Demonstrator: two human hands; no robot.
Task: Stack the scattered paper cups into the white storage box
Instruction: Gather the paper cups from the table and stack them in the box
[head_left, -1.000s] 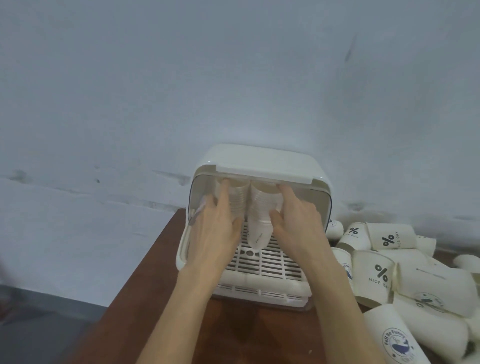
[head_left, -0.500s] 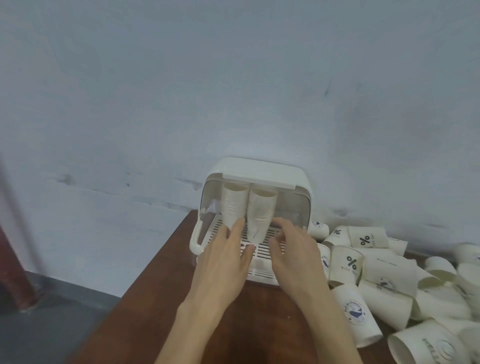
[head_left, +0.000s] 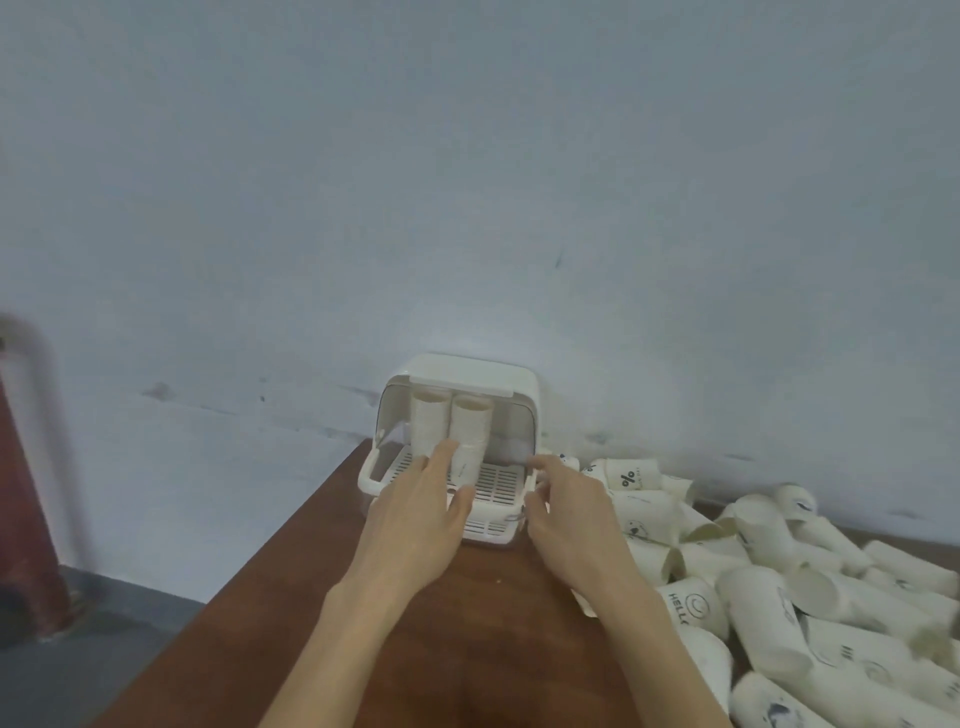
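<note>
Both hands empty: my left hand (head_left: 415, 512) flat, fingers straight, in front of box (head_left: 470, 376) at table's (head_left: 478, 639) far edge. Right hand (head_left: 563, 501) loosely curled by box's right side. Two stacks (head_left: 451, 431) stand inside; risk: bumping them topples both. Loose cups (head_left: 769, 587) crowd right edge, could roll off.

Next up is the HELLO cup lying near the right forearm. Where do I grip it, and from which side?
Grip the HELLO cup around its side wall, coming down from above with the right hand. It lies on its side on the table with other cups crowding its right, so its upper wall is likely the freest surface.
</note>
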